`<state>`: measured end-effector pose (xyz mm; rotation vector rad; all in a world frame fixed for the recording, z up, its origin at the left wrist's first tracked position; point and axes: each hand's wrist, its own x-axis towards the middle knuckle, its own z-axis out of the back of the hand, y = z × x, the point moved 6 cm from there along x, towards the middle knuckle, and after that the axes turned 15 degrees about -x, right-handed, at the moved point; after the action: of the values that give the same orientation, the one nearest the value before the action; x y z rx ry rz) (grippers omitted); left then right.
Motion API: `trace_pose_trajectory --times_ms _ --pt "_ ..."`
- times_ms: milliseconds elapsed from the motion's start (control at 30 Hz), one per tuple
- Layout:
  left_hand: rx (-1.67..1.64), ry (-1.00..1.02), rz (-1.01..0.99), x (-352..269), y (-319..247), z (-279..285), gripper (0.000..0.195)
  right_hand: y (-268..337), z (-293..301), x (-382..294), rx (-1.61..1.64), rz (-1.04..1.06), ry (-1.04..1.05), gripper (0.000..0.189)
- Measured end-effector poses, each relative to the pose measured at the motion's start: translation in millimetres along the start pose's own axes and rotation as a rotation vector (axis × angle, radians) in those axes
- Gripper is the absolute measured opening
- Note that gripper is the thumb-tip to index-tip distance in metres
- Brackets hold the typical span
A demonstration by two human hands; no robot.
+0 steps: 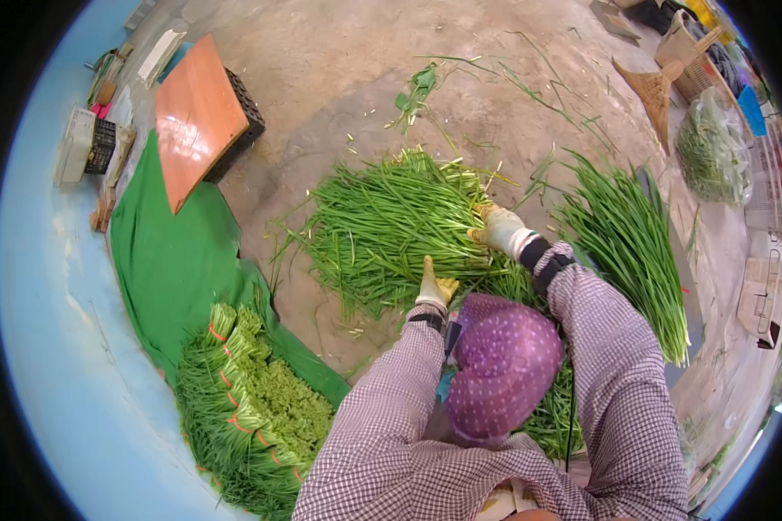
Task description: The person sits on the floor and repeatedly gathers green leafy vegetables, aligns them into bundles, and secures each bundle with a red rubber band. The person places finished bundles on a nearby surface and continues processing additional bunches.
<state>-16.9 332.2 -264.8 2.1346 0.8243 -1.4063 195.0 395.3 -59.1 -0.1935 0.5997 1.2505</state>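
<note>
A broad heap of loose green garlic chives (pixel 384 228) lies on the concrete floor before me, pale stem ends mostly to the right. My right hand (pixel 498 228), in a soiled whitish glove, touches the pale ends at the heap's right side; its fingertips are partly hidden among them. At the heap's near edge is my left hand (pixel 438 286), gloved too, thumb and fingers apart. A purple dotted cloth (pixel 505 365) covers something rounded between my forearms. More long chives (pixel 625 254) lie on a grey surface at the right.
Bundles of chives tied with red bands (pixel 234 404) stand at lower left beside a green cloth (pixel 169 260). An orange-brown board (pixel 199 124) rests on a black crate (pixel 241 124). Cut scraps litter the floor. At right are a plastic bag of greens (pixel 713 150) and a basket (pixel 697 71).
</note>
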Motion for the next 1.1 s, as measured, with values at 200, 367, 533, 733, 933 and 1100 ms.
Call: trace_pose_trajectory --times_ms 200,367,533,733,933,1100 --pt "0.161 0.183 0.034 3 4 17 0.12 -12 -62 72 -0.157 -0.174 0.081 0.108" --pt "0.111 0.337 -0.057 6 15 15 0.113 -12 -88 83 -0.171 -0.126 0.239 0.126" --pt "0.143 0.305 -0.14 5 10 4 0.107 6 -110 71 -0.018 -0.036 0.366 0.101" --pt "0.152 0.314 -0.313 -16 7 -7 0.064 20 -125 67 0.035 0.08 0.531 0.079" --pt "0.308 0.057 -0.382 -18 -2 -5 0.054 -7 -91 87 -0.084 0.01 0.375 0.058" --pt "0.763 -0.064 -0.25 -66 -30 19 0.058 -25 -93 87 0.22 -0.007 0.344 0.061"
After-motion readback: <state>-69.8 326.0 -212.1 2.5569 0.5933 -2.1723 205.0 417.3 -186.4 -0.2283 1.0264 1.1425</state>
